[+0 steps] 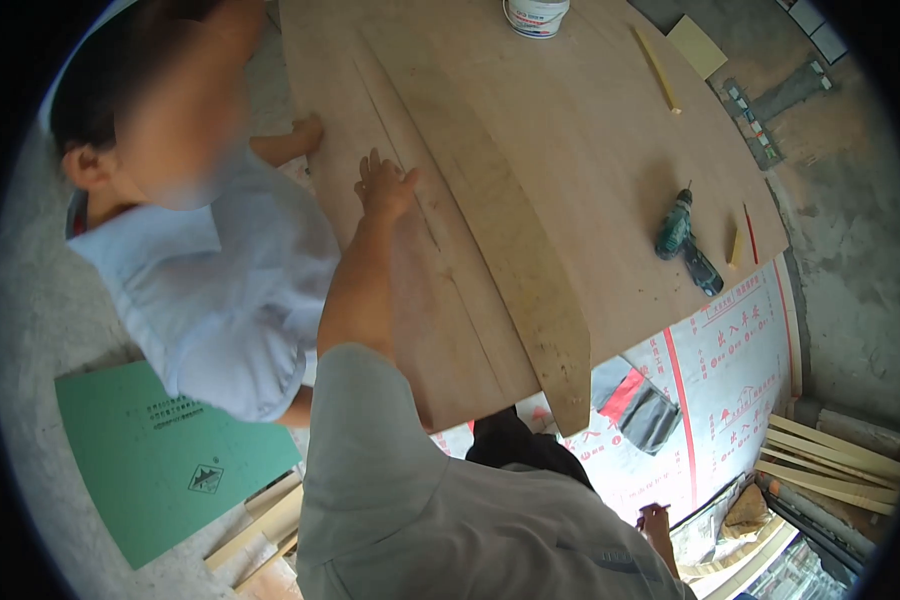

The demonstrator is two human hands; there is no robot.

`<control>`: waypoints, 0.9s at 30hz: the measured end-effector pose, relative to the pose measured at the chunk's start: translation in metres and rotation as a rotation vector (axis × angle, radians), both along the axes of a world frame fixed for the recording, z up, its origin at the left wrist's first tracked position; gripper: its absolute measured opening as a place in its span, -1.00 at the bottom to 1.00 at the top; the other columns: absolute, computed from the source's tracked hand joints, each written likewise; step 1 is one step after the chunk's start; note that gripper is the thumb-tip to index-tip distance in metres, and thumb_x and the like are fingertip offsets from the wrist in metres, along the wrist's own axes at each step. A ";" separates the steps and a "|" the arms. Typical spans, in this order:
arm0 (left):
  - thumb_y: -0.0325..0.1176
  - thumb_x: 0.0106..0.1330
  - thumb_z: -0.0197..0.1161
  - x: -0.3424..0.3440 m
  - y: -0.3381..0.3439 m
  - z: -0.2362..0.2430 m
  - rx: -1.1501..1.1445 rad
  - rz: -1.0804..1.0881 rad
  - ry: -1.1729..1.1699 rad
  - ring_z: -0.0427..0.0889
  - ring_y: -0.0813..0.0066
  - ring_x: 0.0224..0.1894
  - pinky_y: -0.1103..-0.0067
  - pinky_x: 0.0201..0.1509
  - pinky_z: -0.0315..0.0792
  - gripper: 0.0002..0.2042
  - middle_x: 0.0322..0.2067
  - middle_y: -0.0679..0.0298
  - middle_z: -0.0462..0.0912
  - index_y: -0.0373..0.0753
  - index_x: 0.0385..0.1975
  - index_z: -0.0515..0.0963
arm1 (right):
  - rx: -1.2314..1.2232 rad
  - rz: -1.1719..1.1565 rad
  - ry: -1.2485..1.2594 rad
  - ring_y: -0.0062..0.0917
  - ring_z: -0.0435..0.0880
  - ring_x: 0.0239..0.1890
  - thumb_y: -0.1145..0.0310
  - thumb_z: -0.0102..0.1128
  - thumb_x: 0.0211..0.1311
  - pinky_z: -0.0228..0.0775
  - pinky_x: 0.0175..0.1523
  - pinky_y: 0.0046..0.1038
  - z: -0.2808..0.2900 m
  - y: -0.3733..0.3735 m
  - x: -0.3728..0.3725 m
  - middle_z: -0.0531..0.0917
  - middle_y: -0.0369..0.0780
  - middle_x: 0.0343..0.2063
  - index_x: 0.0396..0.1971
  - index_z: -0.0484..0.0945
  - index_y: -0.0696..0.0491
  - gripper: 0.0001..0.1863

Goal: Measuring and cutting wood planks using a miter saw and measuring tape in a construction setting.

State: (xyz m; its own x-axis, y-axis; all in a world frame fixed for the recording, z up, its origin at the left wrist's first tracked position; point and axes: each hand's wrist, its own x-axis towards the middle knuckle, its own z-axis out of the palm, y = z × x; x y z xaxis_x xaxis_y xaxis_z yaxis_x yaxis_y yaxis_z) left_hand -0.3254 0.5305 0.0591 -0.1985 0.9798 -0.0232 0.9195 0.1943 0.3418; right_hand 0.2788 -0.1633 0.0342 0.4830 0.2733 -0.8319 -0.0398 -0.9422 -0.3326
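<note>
Plywood (590,140) lies beneath the spread left hand (383,188) (whether the right hand (656,524) grips is unclear).

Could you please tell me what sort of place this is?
Probably a building or renovation site: a cordless drill lies on a large wooden board, wood strips are piled at right, and the floor looks like bare concrete.

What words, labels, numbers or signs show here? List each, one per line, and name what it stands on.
Printed wording is located, not transcribed:
Green board: rows of dark characters, plus a diamond-shaped mark.
White sheet: repeated red characters and small icons; the finest are too small to read.
White bucket: label print, too small to read.
Grey shirt: small dark lettering, too blurred to read.
</note>
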 end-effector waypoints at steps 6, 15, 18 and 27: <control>0.24 0.30 0.07 -0.021 0.095 -0.013 -0.153 0.059 0.008 -0.21 0.13 0.53 -0.05 0.43 -0.05 -0.32 0.51 0.23 -0.14 -0.28 0.14 0.48 | -0.151 0.039 -0.022 -0.53 0.47 -0.81 0.43 0.04 0.30 0.24 -0.71 -0.49 0.044 -0.010 -0.061 0.51 -0.20 -0.78 -0.51 0.53 0.18 -0.79; 0.28 0.29 0.07 -0.060 0.123 -0.043 -0.209 0.109 -0.162 0.10 0.06 0.44 -0.04 0.36 0.03 -0.39 0.30 0.09 0.34 -0.22 -0.06 0.55 | -0.146 -0.036 -0.024 -0.46 0.60 -0.76 0.32 -0.02 0.38 0.38 -0.70 -0.45 0.052 -0.012 -0.079 0.64 -0.09 -0.68 -0.31 0.54 0.20 -0.75; 0.19 0.26 0.17 -0.032 0.080 -0.035 0.019 0.297 -0.443 0.34 0.04 0.25 0.08 0.24 0.20 -0.50 0.05 0.12 0.55 -0.19 -0.19 0.55 | -0.158 -0.133 -0.029 -0.48 0.65 -0.65 0.30 0.01 0.40 0.44 -0.60 -0.47 0.034 -0.012 -0.078 0.68 -0.12 -0.60 -0.22 0.56 0.17 -0.76; -0.28 0.26 0.28 0.138 -0.162 0.021 0.651 0.019 -0.556 0.43 0.12 -0.13 0.25 -0.03 0.28 -0.84 -0.29 0.18 0.50 -0.19 -0.31 0.50 | -0.023 0.302 -0.015 -0.61 0.61 -0.50 0.32 0.20 0.28 0.41 -0.45 -0.53 -0.025 0.024 -0.079 0.68 -0.22 -0.47 -0.25 0.62 0.12 -0.82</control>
